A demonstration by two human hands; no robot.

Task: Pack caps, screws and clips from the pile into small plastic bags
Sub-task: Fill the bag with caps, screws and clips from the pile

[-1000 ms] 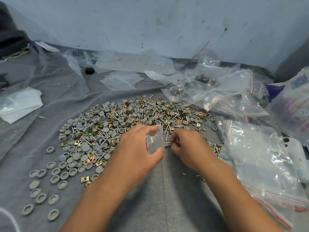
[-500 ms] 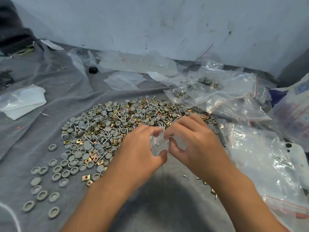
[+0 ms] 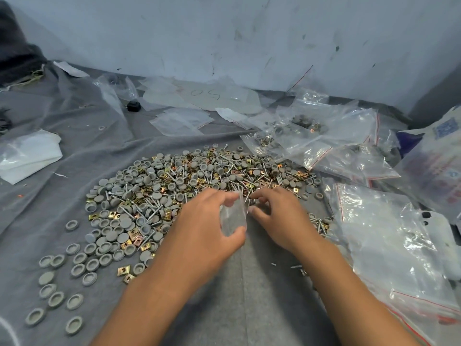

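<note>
So the left hand (image 3: pixel 204 228) pinches a small clear bag (image 3: pixel 233 218), fingers on its top edge and thumb at the bottom corner, holding it upright with the long side running up and down. The mouth looks like it faces up and a bit toward the right hand, but the plastic is see-through, so I can't say for sure it's open.

The right hand (image 3: pixel 277 216) sits right beside the bag, fingertips curled in at its top right edge. Maybe it's pinching a screw or two there, too blurry to call.

The pile (image 3: pixel 189 186) of gray caps, screws and gold clips lies just beyond both hands and spreads off past the left one. The nearest loose screws (image 3: pixel 239 188) are right above the bag's top edge, lying in all directions, no common axis. The right hand is the free one and just as close, so I'd guess it does the picking while the left keeps the bag steady.
</note>
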